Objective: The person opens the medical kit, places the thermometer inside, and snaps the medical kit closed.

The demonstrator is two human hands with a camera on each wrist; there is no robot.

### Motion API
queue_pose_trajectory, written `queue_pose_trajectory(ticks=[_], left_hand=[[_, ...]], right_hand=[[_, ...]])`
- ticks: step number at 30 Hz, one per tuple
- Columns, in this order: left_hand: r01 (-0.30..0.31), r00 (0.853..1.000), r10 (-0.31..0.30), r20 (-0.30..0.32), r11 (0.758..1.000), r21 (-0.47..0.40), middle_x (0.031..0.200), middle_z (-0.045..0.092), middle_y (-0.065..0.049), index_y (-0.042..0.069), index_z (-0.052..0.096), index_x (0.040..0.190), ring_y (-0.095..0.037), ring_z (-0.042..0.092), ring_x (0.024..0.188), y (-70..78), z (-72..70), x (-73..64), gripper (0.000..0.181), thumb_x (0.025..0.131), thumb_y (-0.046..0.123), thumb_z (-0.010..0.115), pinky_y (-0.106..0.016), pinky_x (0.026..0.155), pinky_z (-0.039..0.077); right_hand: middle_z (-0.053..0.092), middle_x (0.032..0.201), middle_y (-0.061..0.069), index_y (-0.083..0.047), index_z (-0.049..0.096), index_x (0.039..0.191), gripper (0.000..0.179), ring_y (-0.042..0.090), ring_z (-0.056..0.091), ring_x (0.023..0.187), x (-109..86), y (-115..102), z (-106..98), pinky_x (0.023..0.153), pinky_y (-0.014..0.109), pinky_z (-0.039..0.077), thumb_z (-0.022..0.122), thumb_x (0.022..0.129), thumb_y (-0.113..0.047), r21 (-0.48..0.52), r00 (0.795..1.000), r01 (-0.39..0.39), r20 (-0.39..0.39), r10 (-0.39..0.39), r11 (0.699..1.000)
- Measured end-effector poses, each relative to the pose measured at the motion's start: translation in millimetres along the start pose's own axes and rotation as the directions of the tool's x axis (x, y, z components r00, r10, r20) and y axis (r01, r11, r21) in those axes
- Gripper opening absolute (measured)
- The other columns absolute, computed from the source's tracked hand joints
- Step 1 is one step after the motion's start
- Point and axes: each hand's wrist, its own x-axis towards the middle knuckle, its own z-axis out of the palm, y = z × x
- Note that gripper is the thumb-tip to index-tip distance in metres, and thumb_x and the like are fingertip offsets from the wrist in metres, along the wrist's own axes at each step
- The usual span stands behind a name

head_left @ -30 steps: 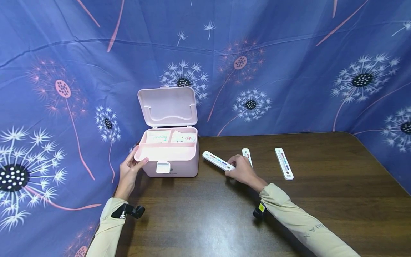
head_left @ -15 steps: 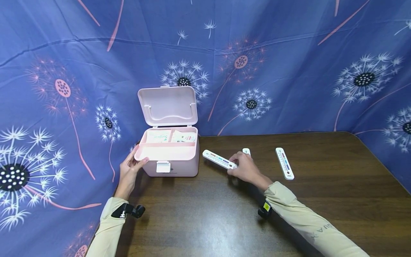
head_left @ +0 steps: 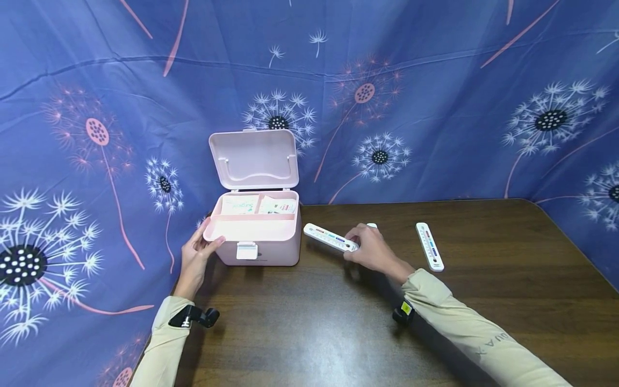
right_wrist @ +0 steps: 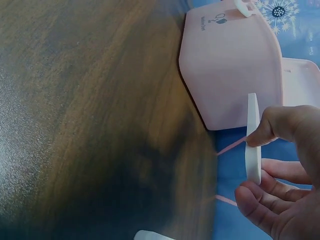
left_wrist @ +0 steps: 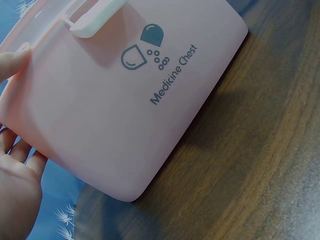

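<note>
A pink medicine chest (head_left: 280, 252) stands on the table with its lid raised. My left hand (head_left: 194, 263) grips its left front corner, the thumb over the rim and the fingers (left_wrist: 20, 150) against the outer wall. A white flat thermometer (head_left: 329, 237) is pinched at its bulb end between my right thumb and fingers. In the right wrist view this thermometer (right_wrist: 253, 165) appears edge-on, with the chest behind it. My right hand (head_left: 371, 251) hides most of a second thermometer (head_left: 372, 225). Farther right lies a third thermometer (head_left: 429, 247).
Inside the chest's upper tray, a packet labelled Surgical (head_left: 240, 204) and another printed packet (head_left: 278, 206) sit in the two back compartments. The dark wooden table (head_left: 300, 322) meets a blue dandelion-print cloth (head_left: 435, 97) at its back edge.
My right hand has shifted slightly right and up with the thermometer, lifting it a little and covering more of the second one. My left hand stays on the chest.
</note>
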Motion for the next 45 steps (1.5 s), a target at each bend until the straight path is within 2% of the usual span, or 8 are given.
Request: queue_pose_trajectory(ticks=[14,30,45], left_hand=[[-0.001,1.000,0.001,-0.006,1.000,0.001,0.148,0.036,-0.014,0.002,0.043,0.140,-0.020,0.033,0.135,-0.2,1.2,0.4,0.066,0.080,-0.003,0.071,-0.021,0.107,0.029],[0.005,1.000,-0.005,-0.010,1.000,-0.003,0.146,0.039,-0.014,0.003,0.044,0.140,-0.020,0.036,0.133,-1.3,0.9,-3.4,0.065,0.081,-0.003,0.070,-0.020,0.105,0.032],[-0.006,1.000,0.005,-0.012,0.998,-0.060,0.146,0.038,-0.016,0.000,0.043,0.140,-0.020,0.038,0.131,-3.0,0.9,0.2,0.066,0.080,-0.006,0.070,-0.019,0.102,0.036]], right_hand=[[0.059,0.077,0.004,0.000,0.070,0.085,0.028,0.015,0.054,0.065,3.7,-7,-13,0.056,0.025,0.044,0.076,0.060,-0.009,0.012,0.998,0.057,-0.016,-0.057,0.998],[0.058,0.075,0.003,-0.001,0.071,0.085,0.027,0.016,0.055,0.064,9.1,-14,-20,0.056,0.025,0.043,0.074,0.059,-0.008,0.039,0.995,0.101,-0.007,-0.100,0.994],[0.059,0.075,0.003,-0.003,0.071,0.085,0.026,0.015,0.055,0.063,17.8,-18,-32,0.055,0.025,0.045,0.074,0.060,-0.008,0.070,0.992,0.124,0.016,-0.125,0.990]])
